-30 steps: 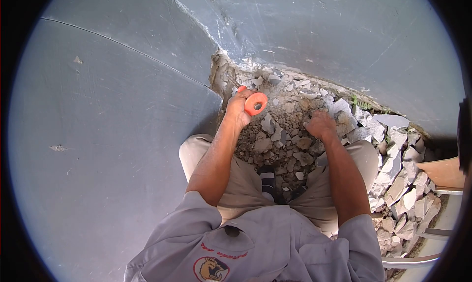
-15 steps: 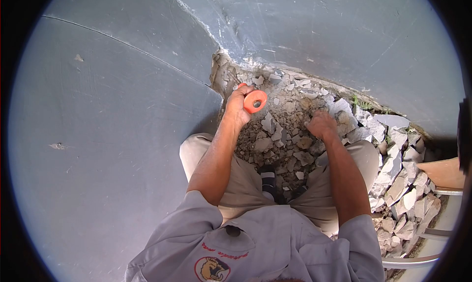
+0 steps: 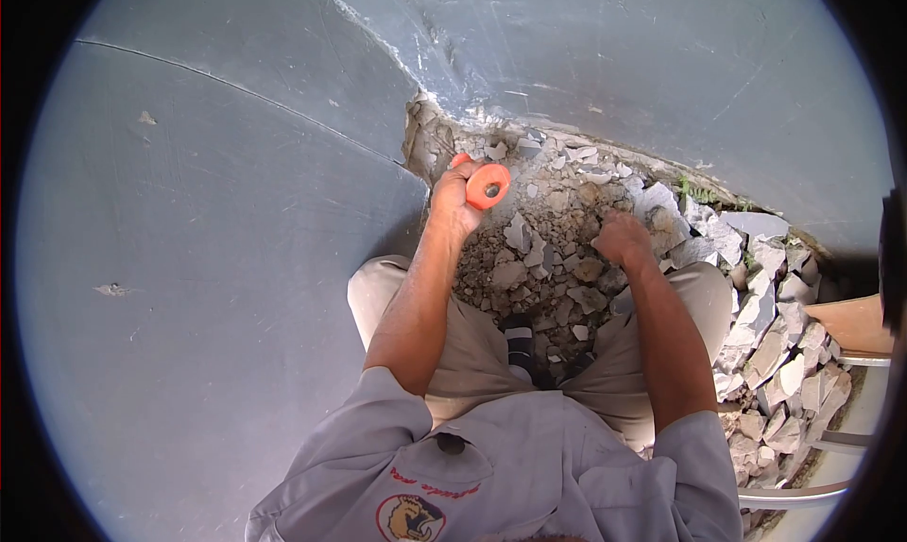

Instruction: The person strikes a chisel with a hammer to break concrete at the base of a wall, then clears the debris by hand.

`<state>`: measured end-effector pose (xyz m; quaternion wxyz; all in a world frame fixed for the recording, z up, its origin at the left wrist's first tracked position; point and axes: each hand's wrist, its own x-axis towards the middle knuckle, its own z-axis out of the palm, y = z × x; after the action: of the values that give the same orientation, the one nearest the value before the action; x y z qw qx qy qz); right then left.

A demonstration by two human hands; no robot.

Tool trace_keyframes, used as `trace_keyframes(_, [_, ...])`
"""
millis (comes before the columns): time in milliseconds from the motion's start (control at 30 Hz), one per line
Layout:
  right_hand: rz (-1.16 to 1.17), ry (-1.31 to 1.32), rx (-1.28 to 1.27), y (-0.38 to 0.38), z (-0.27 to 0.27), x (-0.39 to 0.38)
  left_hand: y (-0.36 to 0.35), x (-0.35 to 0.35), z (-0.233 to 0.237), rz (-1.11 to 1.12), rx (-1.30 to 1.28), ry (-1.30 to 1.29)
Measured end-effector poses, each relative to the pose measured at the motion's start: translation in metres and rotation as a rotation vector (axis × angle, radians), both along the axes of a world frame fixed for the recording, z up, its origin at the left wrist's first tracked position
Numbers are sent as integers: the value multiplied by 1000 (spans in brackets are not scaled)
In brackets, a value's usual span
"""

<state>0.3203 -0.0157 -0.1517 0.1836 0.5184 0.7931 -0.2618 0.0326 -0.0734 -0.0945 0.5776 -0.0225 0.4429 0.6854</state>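
Observation:
My left hand [image 3: 454,202] is wrapped round a chisel [image 3: 492,174] with an orange hand guard. Its round struck end faces up toward me, and its thin shaft runs toward the broken wall corner [image 3: 427,136], where the tip is hard to make out. To the right, my right hand [image 3: 624,239] is closed, low over the rubble [image 3: 510,275]. What it holds, if anything, is hidden by the hand and blends with the debris.
Grey painted walls [image 3: 208,258] rise on the left and ahead. Broken slabs [image 3: 775,353] pile up on my right, beside a tan curved piece [image 3: 855,325] and metal bars [image 3: 798,497]. My shoe [image 3: 520,344] rests among the rubble between my knees.
The chisel's guard has tilted and shifted very slightly left in my left hand. My right hand stays in nearly the same place, and the view has moved a little.

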Motion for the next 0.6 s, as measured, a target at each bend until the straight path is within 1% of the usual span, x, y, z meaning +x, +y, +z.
trace_keyframes(67, [46,8,10,0,-16,7,2,-5,-2,32,-5,20])
trace_keyframes(167, [24,-8,4,-7,-19,12,3,-18,-10,69,7,14])
trace_keyframes(233, [-35,-35,-40,-10,1,14,4,-22,-13,117,-23,24])
trace_keyframes(333, [43,-93,-107,-6,7,14,4,-33,-26,82,-14,45])
trace_keyframes(400, [21,-114,-109,-7,3,8,3,-56,-52,0,24,-40])
trace_keyframes(433, [8,-123,-106,-6,2,5,5,-60,-53,-42,47,-81])
trace_keyframes(467, [-56,-117,-105,-6,1,4,5,-61,-55,-22,17,-65])
trace_keyframes(533, [-179,-107,-100,-6,2,1,3,-57,-43,24,-41,-37])
trace_keyframes(600, [-256,9,-24,-12,0,22,2,-48,-34,77,-52,24])
